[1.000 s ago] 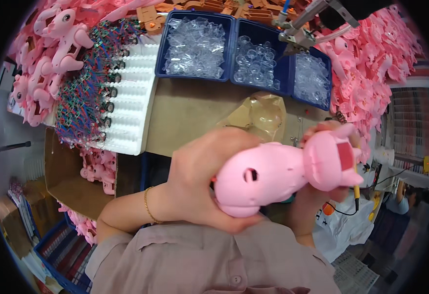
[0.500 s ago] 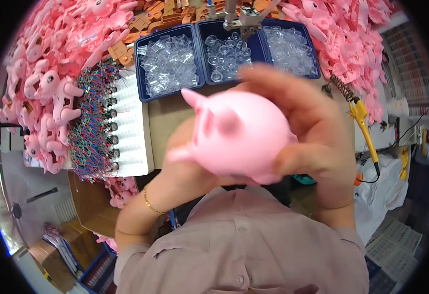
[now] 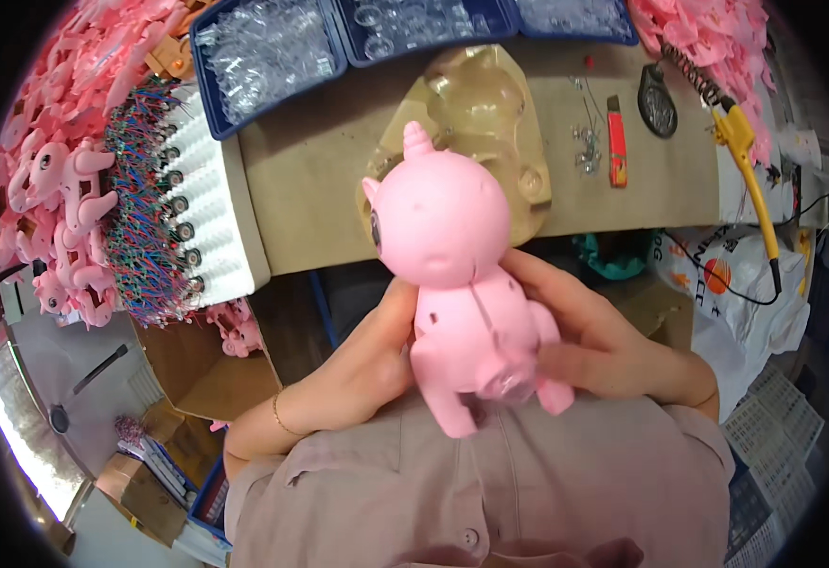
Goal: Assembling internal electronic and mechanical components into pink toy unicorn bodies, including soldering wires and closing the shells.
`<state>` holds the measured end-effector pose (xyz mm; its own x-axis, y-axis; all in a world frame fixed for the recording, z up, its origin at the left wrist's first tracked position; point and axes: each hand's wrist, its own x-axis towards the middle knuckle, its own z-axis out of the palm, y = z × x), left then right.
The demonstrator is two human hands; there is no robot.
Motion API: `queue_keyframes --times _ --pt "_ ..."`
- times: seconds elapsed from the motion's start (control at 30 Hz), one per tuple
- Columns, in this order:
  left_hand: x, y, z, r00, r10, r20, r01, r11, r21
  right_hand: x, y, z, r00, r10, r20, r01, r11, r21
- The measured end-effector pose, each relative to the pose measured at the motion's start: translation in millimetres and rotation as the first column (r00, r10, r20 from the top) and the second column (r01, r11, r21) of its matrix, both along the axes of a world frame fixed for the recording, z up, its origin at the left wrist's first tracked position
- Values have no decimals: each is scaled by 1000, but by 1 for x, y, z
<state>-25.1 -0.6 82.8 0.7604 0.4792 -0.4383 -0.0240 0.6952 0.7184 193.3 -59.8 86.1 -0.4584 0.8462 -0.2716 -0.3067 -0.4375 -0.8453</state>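
A pink toy unicorn (image 3: 462, 303) with a round head, a ridged horn and stubby legs is held up in front of my shirt. My left hand (image 3: 386, 341) grips its body from the left side. From the other side, my right hand (image 3: 590, 331) clasps the body, its fingers behind and by the rear leg. A seam runs down the toy's body, and a translucent pinkish piece (image 3: 507, 379) shows at its lower end. Behind the toy's head, a yellowish moulded holder (image 3: 476, 90) with hollows lies on the table, partly hidden.
Blue trays (image 3: 339, 71) of clear plastic parts line the table's back. A white rack (image 3: 216, 199) with coloured wires stands left, beside pink toy bodies (image 3: 60, 180). At right lie a red cutter knife (image 3: 616, 142), a black oval object (image 3: 658, 99) and a yellow-handled tool (image 3: 741, 151) on a coiled spring.
The toy has been turned and lowered toward me, so its whole body now shows. Both hands have moved from its head down to its body. The view has tilted toward the table's near side.
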Motion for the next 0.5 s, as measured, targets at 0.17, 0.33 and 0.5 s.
queue_keyframes --times 0.17,0.33,0.5 --pt "5 10 3 972 -234 -32 225 960 -168 13 10 -3 989 145 -17 -144 950 -278" --pt "1 14 -3 954 -301 -1 287 911 -296 17 3 -10 980 196 -45 -199 908 -370" --pt "-2 16 -9 940 -338 53 330 856 -399 17 1 -15 962 261 -82 -270 854 -444"
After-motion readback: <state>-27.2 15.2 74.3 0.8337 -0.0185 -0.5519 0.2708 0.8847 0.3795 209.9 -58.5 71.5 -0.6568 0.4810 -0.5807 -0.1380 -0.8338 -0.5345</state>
